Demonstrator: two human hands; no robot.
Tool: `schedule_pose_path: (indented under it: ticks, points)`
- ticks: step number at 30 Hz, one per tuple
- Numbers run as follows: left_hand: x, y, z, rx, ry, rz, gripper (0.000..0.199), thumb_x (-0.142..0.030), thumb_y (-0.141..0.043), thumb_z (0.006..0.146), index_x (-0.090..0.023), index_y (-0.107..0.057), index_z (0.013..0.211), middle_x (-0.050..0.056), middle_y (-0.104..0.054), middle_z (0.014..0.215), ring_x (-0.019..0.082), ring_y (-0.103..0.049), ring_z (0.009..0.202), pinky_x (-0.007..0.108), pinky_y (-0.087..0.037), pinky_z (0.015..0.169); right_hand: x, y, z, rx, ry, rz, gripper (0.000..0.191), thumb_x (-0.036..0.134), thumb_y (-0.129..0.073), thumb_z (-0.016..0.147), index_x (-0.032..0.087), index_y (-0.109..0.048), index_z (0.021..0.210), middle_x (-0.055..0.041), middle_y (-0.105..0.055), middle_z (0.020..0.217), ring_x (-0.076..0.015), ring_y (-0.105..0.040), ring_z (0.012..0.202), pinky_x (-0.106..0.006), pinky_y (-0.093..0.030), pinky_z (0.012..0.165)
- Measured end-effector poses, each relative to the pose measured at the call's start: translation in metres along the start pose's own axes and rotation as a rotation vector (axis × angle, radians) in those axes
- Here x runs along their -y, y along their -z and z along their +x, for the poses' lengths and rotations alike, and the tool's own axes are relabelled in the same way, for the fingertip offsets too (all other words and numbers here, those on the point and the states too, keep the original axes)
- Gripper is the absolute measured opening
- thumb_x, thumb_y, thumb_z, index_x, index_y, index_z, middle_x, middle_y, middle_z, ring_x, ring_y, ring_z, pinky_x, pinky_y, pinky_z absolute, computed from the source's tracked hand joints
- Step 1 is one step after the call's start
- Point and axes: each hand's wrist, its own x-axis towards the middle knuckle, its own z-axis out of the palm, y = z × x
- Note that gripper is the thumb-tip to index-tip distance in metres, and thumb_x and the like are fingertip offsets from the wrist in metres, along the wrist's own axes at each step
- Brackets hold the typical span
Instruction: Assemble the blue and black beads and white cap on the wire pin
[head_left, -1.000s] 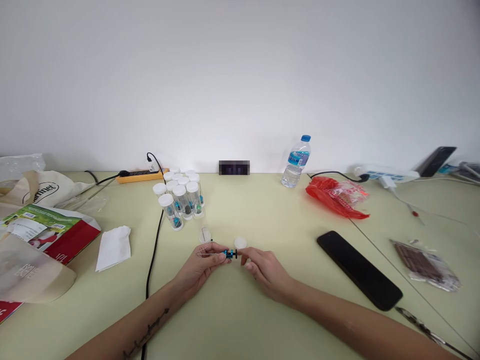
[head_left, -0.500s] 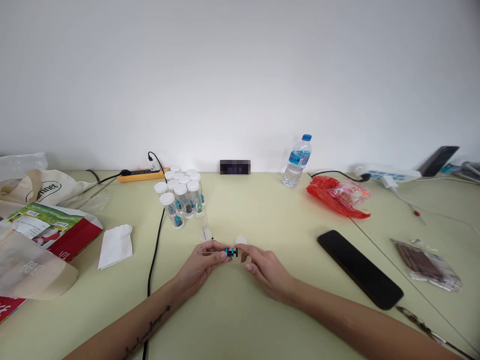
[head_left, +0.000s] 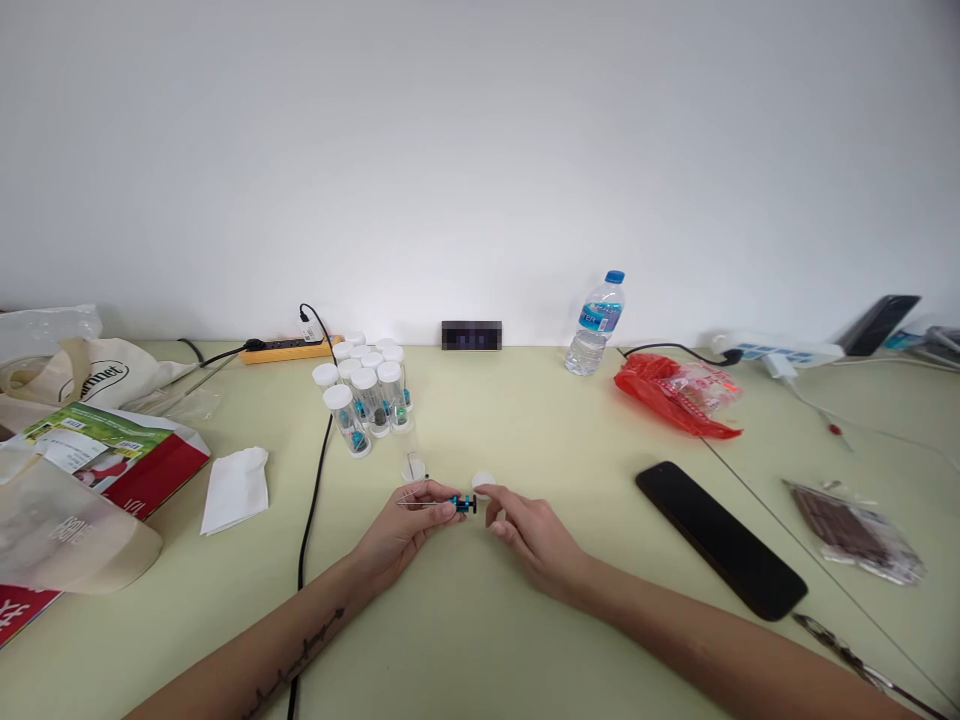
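Note:
My left hand (head_left: 405,525) pinches a small blue and black part (head_left: 465,504) with thin metal wires that stick out to the left. Just right of that part is my right hand (head_left: 529,535), its fingers bent and apart, with nothing between them. A round white cap (head_left: 483,483) lies behind the right index fingertip. Behind the left fingers, a clear tube with a white end (head_left: 413,468) is on the table. Several clear tubes with white caps (head_left: 364,380) stand grouped further back left, with small blue, dark or green pieces inside.
A black cable (head_left: 307,530) runs left of my left hand, near folded tissue (head_left: 235,490). A black phone (head_left: 720,540) lies right of my right forearm. Further back are a water bottle (head_left: 595,325), a red plastic bag (head_left: 664,395) and an orange power strip (head_left: 289,350).
The right fingers have shifted very slightly around the end of the blue and black part. The left hand keeps its hold. The whole view has moved a little.

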Motion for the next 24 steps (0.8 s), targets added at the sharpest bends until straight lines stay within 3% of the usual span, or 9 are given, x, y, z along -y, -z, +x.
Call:
schedule_pose_path:
  ticks: [2,7,12,17,22,24]
  points:
    - [-0.0002,-0.0002,-0.0006,-0.004,-0.002,0.000,0.022,-0.016,-0.074,0.069,-0.012,-0.067,0.089,0.008,-0.070,0.088,0.015,-0.065,0.081,0.025,-0.049,0.079,0.0000,-0.0002,0.0002,-0.007,0.008,0.008,0.048,0.049,-0.018,0.097,0.022,-0.035,0.132,-0.0051,-0.060,0.094,-0.0155,-0.055,0.073,-0.027,-0.042,0.070]
    - [-0.0004,-0.0012,-0.0004,-0.004,0.001,-0.014,0.021,-0.016,-0.075,0.068,-0.012,-0.067,0.087,0.008,-0.070,0.086,0.015,-0.065,0.078,0.025,-0.050,0.076,-0.0008,-0.0014,0.0001,0.025,0.033,-0.015,0.048,0.045,-0.016,0.098,0.020,-0.056,0.107,-0.0045,-0.060,0.085,-0.0157,-0.055,0.074,-0.025,-0.041,0.068]
    - [-0.0005,-0.0016,0.0003,-0.019,-0.007,-0.013,0.023,-0.016,-0.076,0.067,-0.012,-0.067,0.088,0.008,-0.070,0.087,0.015,-0.065,0.080,0.025,-0.049,0.079,-0.0008,-0.0009,-0.0008,-0.021,0.024,-0.001,0.048,0.048,-0.017,0.097,0.021,-0.035,0.132,-0.0047,-0.060,0.091,-0.0150,-0.054,0.071,-0.026,-0.042,0.067]
    - [-0.0011,-0.0028,-0.0004,-0.007,-0.004,0.003,0.021,-0.017,-0.075,0.067,-0.012,-0.067,0.086,0.008,-0.071,0.087,0.014,-0.065,0.079,0.024,-0.049,0.078,-0.0004,-0.0001,-0.0002,0.024,0.053,-0.030,0.046,0.045,-0.015,0.099,0.023,-0.047,0.123,-0.0036,-0.059,0.084,-0.0158,-0.054,0.073,-0.025,-0.041,0.066]
    - [-0.0011,-0.0029,-0.0005,-0.022,-0.016,0.006,0.024,-0.017,-0.076,0.066,-0.012,-0.067,0.087,0.008,-0.070,0.088,0.015,-0.065,0.079,0.025,-0.049,0.078,0.0000,-0.0003,-0.0002,-0.025,0.035,-0.007,0.049,0.050,-0.016,0.097,0.021,-0.035,0.132,-0.0053,-0.059,0.093,-0.0156,-0.054,0.074,-0.027,-0.042,0.070]
    - [-0.0009,-0.0029,-0.0007,-0.016,-0.021,0.011,0.023,-0.017,-0.076,0.066,-0.012,-0.067,0.087,0.008,-0.070,0.088,0.015,-0.065,0.079,0.025,-0.049,0.078,-0.0002,-0.0004,0.0000,0.009,0.068,-0.018,0.050,0.050,-0.014,0.097,0.022,-0.041,0.129,-0.0049,-0.059,0.091,-0.0157,-0.054,0.074,-0.026,-0.042,0.069]
